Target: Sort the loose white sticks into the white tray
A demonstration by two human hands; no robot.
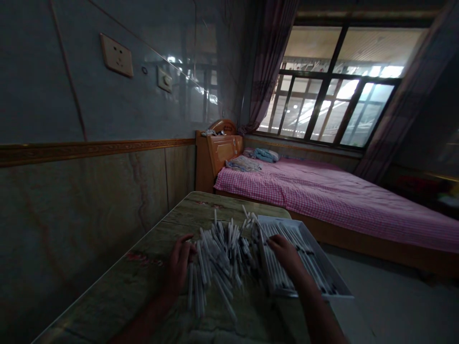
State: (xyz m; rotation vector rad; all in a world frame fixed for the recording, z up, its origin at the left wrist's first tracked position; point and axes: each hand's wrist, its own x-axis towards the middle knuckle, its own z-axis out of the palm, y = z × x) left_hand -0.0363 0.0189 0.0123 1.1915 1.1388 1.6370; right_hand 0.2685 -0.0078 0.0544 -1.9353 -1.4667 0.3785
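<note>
Left hand (178, 264) curled at the pile's left edge, touching loose white pen-like tubes (218, 258); grip unclear. Tubes heaped on the mottled table (143, 282), just beside a white tray (322, 255) holding more tubes in rows. Right hand (285, 255) half-closed over those rows, grasp unclear. Pink gingham bed (322, 200) beyond.

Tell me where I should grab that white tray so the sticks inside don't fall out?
Come from above and pinch the long outer rim of the white tray, with another grip on the opposite long rim. Its raised edge gives fingers something to hold, and the loose white sticks lie lengthwise, so keeping it level probably helps. The right hand is resting inside it.
</note>
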